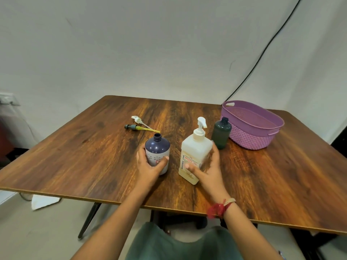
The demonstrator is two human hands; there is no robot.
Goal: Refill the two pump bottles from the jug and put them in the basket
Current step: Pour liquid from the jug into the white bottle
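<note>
- Head view: the left hand (150,166) curls its fingers round the open-necked blue bottle (157,147), upright on the surface (93,156).
- The right hand (208,169) grips the jug (193,154) just beside it, thumb on the label, fingers blurred round its side.
- The jug's pump is on, so I judge it must be unscrewed or pumped first. Keep the blue bottle steadied.
- The green bottle (221,133) stands beside the basket (251,136).

Navy bottle (157,147) in left hand (150,166) grip: dark blue top, white label with greyish dots and a small red box. Jug (193,152) in right hand (208,166) grip: cream, red print, white pump. Just beyond that grip: green bottle (221,133), dark green. Further right: basket (251,136), lilac, knit-weave pattern. Beyond left grip: white pump head (138,120); dark pump head (131,126), yellow tube. Table (93,156): brown wood grain, dark streaks.
</note>
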